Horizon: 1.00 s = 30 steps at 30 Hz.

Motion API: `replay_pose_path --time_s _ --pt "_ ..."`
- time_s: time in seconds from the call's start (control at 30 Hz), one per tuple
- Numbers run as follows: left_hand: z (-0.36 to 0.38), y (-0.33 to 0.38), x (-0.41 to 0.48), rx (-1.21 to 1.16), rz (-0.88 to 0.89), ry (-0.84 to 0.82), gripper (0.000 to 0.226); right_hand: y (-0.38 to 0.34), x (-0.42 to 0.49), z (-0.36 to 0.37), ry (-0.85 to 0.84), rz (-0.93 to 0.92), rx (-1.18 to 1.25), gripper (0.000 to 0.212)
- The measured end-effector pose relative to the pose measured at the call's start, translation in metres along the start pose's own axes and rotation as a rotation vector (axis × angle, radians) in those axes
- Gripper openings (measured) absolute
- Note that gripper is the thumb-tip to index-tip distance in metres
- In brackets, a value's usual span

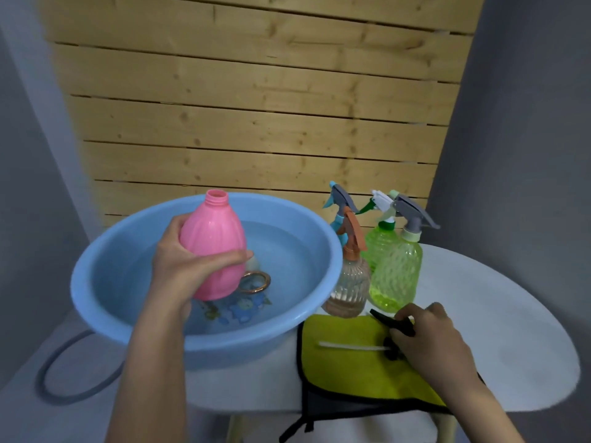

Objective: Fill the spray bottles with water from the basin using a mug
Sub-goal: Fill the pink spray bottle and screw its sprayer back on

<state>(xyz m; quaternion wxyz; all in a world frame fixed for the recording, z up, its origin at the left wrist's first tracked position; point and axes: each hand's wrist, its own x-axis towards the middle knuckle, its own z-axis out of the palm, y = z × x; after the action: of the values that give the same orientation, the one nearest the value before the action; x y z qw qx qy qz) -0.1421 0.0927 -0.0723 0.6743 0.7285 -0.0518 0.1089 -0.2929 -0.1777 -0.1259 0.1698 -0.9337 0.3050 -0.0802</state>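
Observation:
My left hand (179, 260) grips a pink spray bottle (215, 241) with its neck uncapped, held upright over the blue basin (105, 260) of water. A mug (254, 281) with a gold handle lies in the water behind the bottle, mostly hidden. My right hand (428, 334) rests on the yellow cloth (339, 366), closed on a black spray head (391, 324) whose white tube lies across the cloth. A clear bottle with an orange sprayer (350, 282) and two green bottles (395, 273) stand right of the basin.
The white round table (499, 330) carries everything; its right side is bare. A wooden slat wall stands behind. A grey hose loop (60, 372) lies on the floor at the left. The cloth hangs over the table's front edge.

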Motion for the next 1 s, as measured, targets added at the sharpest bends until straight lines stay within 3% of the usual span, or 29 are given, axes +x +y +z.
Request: replay_pose_path --time_s 0.1,0.33,0.5,0.67,0.83,1.0 --pt "0.0 -0.001 0.0 -0.009 -0.009 0.005 0.081 -0.001 0.001 0.003 -0.063 0.051 -0.1 0.043" --pt "-0.001 0.002 -0.002 -0.011 -0.006 -0.008 0.079 -0.008 0.009 0.007 -0.218 0.097 -0.202 0.061" --pt "0.003 0.006 -0.006 -0.013 -0.003 -0.021 0.079 -0.011 0.014 0.006 -0.244 0.135 -0.251 0.064" --pt "0.008 0.01 -0.008 0.001 0.005 -0.033 0.082 -0.012 0.018 0.005 -0.251 0.123 -0.238 0.053" --pt "0.018 0.016 -0.012 0.018 0.022 -0.036 0.082 -0.007 0.019 0.008 -0.197 0.105 -0.07 0.046" --pt "0.029 0.018 -0.017 0.038 0.023 -0.063 0.081 -0.013 0.018 -0.01 -0.129 0.071 0.299 0.045"
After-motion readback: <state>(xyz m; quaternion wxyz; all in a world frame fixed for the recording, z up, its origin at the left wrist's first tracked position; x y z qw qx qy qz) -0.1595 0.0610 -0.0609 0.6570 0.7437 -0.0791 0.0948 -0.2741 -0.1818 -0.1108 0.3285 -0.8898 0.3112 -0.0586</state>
